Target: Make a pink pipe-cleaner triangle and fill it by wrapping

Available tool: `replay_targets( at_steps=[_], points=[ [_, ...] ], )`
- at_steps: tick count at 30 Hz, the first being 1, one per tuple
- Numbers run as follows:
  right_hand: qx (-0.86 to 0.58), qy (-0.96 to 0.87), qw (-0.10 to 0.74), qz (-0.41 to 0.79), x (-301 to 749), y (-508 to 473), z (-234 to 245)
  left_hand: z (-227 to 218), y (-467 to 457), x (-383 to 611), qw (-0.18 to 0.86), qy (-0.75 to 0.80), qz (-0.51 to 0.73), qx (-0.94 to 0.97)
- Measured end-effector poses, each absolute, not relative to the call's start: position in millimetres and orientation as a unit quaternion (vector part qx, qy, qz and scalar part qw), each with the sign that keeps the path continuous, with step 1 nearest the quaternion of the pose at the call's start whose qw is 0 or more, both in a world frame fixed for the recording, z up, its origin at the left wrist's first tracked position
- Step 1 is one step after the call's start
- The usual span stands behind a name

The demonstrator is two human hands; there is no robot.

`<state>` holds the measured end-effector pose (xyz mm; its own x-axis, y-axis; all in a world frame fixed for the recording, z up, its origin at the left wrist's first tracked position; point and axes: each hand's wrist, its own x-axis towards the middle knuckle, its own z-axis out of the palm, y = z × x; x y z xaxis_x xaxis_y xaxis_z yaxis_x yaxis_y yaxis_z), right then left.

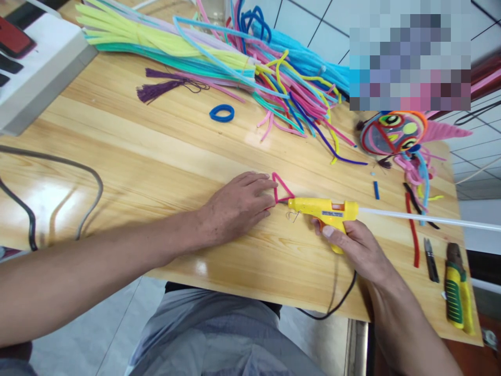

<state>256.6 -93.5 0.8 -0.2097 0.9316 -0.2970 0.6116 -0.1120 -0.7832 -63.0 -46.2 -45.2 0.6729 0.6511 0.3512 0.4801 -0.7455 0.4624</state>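
A small triangle bent from pink pipe cleaner (284,186) lies on the wooden table, its left side under the fingertips of my left hand (238,206). Those fingers are bent and hold it down; a bit more pink shows beneath them. My right hand (362,248) grips a yellow hot glue gun (324,209) by its handle, with the index finger at the orange trigger. The gun's nozzle points left and sits right by the triangle's lower right corner. From its back end sticks a long white glue stick (422,218).
Bundles of coloured pipe cleaners (156,44) lie along the back, beside a purple tassel (156,89) and a blue ring (222,113). At right are a decorated mask-like figure (395,136), cutters (431,261) and pliers (456,292). A white machine (47,68) stands far left, near cables (92,172).
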Motion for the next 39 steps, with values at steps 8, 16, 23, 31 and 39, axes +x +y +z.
replay_targets(
  at_steps=[8, 16, 23, 31, 39],
  points=[
    [-0.600, -0.639, 0.187, 0.444, 256.6, -92.9, 0.9, -45.0, -46.5, -62.7, 0.171, 0.316, 0.255, 0.898],
    [-0.610, -0.630, 0.186, 0.443, 257.1, -94.0, 0.8, -45.8, -45.7, -63.3, 0.183, 0.313, 0.260, 0.895],
    [-0.612, -0.623, 0.183, 0.452, 255.9, -93.0, -0.2, -45.9, -45.5, -63.2, 0.185, 0.312, 0.261, 0.894],
    [-0.618, -0.587, 0.215, 0.477, 254.7, -93.5, 0.6, -45.4, -45.8, -63.5, 0.171, 0.312, 0.259, 0.898],
    [-0.606, -0.614, 0.198, 0.464, 255.1, -93.7, 0.4, -46.5, -44.9, -62.1, 0.177, 0.312, 0.264, 0.895]
  ],
)
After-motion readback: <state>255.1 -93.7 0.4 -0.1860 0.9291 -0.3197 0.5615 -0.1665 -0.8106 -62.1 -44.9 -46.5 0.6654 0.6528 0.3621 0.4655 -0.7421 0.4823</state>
